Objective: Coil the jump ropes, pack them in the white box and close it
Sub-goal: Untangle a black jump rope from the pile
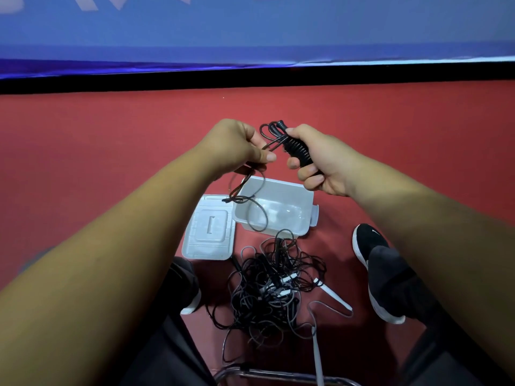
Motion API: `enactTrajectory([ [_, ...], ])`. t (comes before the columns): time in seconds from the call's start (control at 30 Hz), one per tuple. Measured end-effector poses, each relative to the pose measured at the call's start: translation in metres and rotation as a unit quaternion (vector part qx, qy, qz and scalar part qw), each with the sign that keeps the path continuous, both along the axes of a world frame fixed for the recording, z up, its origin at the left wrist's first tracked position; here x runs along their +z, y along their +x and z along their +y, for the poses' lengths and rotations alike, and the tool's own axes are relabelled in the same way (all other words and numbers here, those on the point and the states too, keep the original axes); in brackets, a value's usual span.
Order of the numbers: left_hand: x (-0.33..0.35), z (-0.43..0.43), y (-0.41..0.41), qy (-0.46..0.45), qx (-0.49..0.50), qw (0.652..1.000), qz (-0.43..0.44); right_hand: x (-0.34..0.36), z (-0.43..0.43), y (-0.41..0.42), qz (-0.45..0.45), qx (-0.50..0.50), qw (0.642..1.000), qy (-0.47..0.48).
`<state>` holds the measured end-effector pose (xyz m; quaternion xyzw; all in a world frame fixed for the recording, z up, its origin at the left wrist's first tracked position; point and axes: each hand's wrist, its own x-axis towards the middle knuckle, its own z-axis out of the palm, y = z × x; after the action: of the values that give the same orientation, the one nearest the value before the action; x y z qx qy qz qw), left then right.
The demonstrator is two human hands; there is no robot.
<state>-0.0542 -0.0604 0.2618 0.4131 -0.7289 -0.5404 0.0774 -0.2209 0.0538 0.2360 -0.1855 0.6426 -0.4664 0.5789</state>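
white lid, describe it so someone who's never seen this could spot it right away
On the red floor, left of the open white plastic box, lies the flat white rectangular plastic lid. Unlike the deep box, it is shallow, with a raised centre panel and a slot.

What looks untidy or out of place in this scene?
The jump ropes on the floor lie in one tangled heap, black and grey cords crossing. The white box stands open, its lid lying beside it.
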Motion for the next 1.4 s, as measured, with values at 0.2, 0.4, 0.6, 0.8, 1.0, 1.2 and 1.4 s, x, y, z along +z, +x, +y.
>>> enactTrajectory([
  [0.2,-0.002,0.009,-0.006,-0.058,-0.048,0.996,-0.040,-0.002,0.003,-0.002,0.004,-0.031,1.000,0.002],
  [0.4,-0.013,0.011,-0.006,0.038,-0.022,0.999,-0.006,-0.001,0.002,0.001,0.029,-0.049,0.998,-0.008],
  [0.6,-0.013,-0.006,-0.002,0.108,-0.065,0.992,0.025,0.002,0.002,-0.001,0.042,-0.082,0.996,-0.023],
  [0.8,-0.014,-0.007,0.001,0.075,-0.072,0.995,0.008,0.007,0.002,0.001,0.005,-0.057,0.998,-0.034],
  [1.0,-0.014,-0.011,0.004,0.033,-0.078,0.996,0.034,0.016,0.010,0.008,-0.019,0.000,0.998,-0.053],
  [1.2,-0.020,-0.022,0.006,0.057,-0.096,0.993,0.027,0.014,0.010,0.008,0.025,0.008,0.999,-0.046],
  [1.4,-0.012,-0.022,0.003,0.103,-0.060,0.988,0.093,0.001,0.011,0.015,0.112,0.055,0.992,-0.017],
])
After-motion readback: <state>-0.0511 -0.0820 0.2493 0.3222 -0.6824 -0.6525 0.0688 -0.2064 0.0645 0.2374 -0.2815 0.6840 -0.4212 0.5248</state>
